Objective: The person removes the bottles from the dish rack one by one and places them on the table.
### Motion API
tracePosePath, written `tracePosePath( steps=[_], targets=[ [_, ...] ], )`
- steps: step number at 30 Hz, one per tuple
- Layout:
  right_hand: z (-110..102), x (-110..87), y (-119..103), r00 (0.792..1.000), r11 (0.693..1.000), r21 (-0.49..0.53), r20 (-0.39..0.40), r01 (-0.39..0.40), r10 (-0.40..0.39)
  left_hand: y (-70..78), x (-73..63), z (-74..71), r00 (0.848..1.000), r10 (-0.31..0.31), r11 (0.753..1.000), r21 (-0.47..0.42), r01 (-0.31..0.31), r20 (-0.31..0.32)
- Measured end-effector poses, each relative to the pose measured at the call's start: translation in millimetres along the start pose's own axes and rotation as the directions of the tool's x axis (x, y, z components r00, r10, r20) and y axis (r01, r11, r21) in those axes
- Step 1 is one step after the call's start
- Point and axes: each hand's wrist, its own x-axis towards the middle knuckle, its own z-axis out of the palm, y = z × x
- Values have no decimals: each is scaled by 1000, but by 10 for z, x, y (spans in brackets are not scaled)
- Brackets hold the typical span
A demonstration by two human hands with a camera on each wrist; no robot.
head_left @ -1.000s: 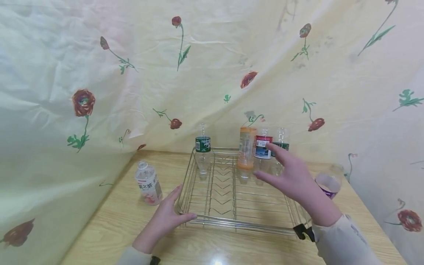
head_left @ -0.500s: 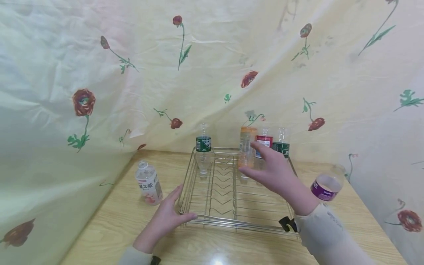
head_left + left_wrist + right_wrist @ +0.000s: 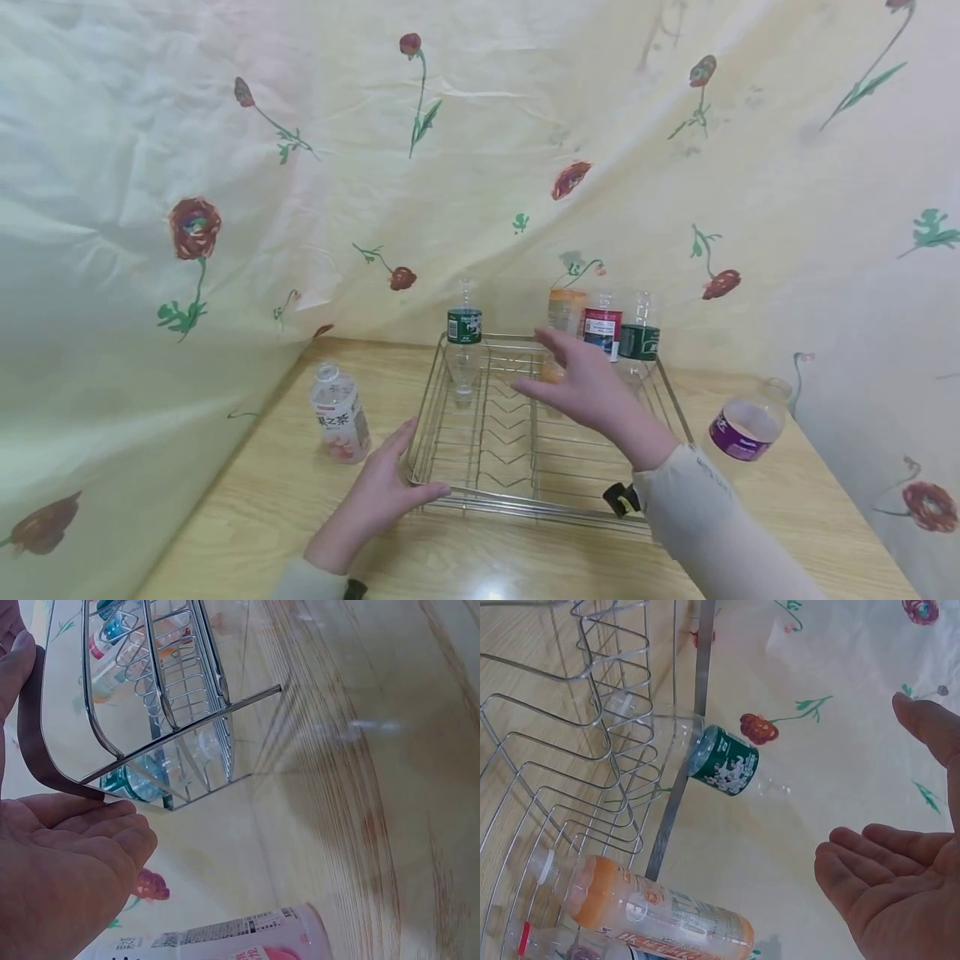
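Observation:
My left hand (image 3: 378,490) is spread at the front left corner of a wire dish rack (image 3: 517,503), thumb and fingers either side of the corner, right at its rim (image 3: 31,727). Fingers apart and holding nothing, my right hand (image 3: 588,387) hovers over the rack's right half, partly hiding an orange-banded bottle (image 3: 566,308). Beside that bottle, a red-labelled bottle (image 3: 602,332) and a green-labelled bottle (image 3: 640,342) stand along the back. Another green-labelled bottle (image 3: 726,760) is at the back left. The right wrist view shows the orange-banded bottle's neck pointing down into the wires.
A peach-tea bottle (image 3: 339,417) stands on the wooden table (image 3: 255,508) left of the rack. To its right, a clear bottle with a purple label (image 3: 741,437) leans over. A flowered cloth (image 3: 480,150) hangs behind and along both sides.
My right hand has moved left across the rack, from the right-hand bottles to the orange-banded one, uncovering the purple label and the right green label. The left hand keeps its place.

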Motion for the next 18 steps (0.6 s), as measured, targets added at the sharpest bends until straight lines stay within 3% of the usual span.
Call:
tracePosePath(
  steps=[18],
  targets=[
    [189, 342, 57, 997, 998, 10, 45, -64, 63, -43, 3, 21, 1000, 7, 1000, -23, -7, -3]
  ],
)
